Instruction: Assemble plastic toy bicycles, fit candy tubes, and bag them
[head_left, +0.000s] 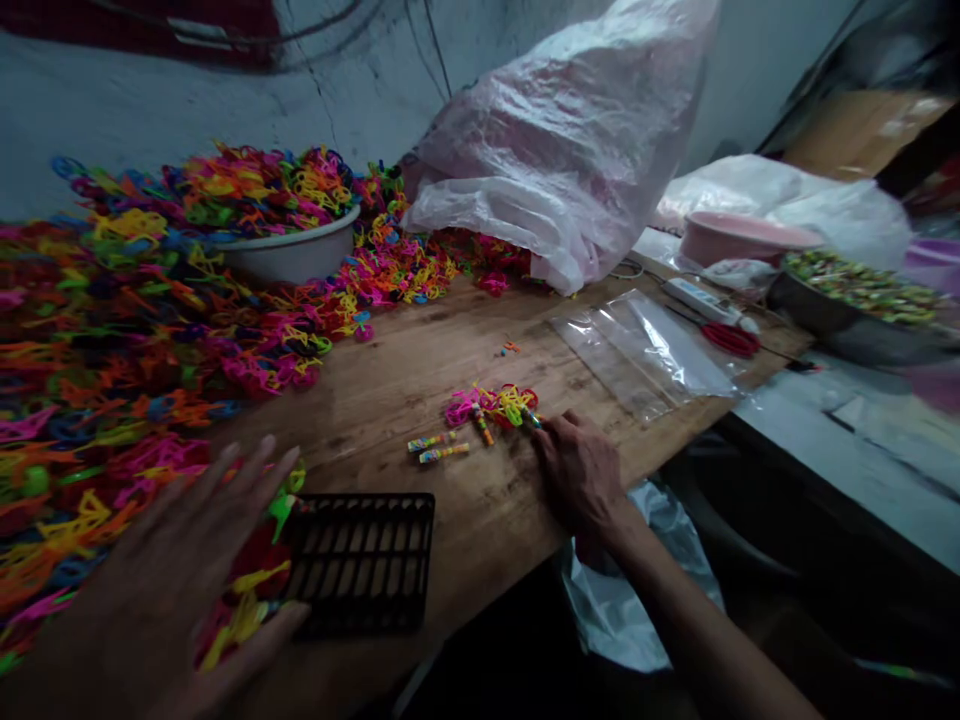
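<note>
My left hand (180,570) is open, its fingers spread over the near edge of a big heap of coloured plastic pieces (150,350). Green and yellow pieces show between its thumb and fingers, beside a black slotted tray (367,565). On the wooden table, my right hand (577,465) has its fingers closed at the right end of a small cluster of pink, yellow and red plastic loops (495,403). A shiny bit shows at its fingertips; what they grip is mostly hidden. Left of it lie two small patterned tubes (444,453), and another tube (482,424) leans against the cluster.
A pale basin (300,255) piled with coloured pieces stands at the back left. Behind the table rises a big translucent bag (570,130). Clear plastic bags (645,350), a power strip (705,300), a pink basin (742,238) and a dark bowl (847,325) are at right.
</note>
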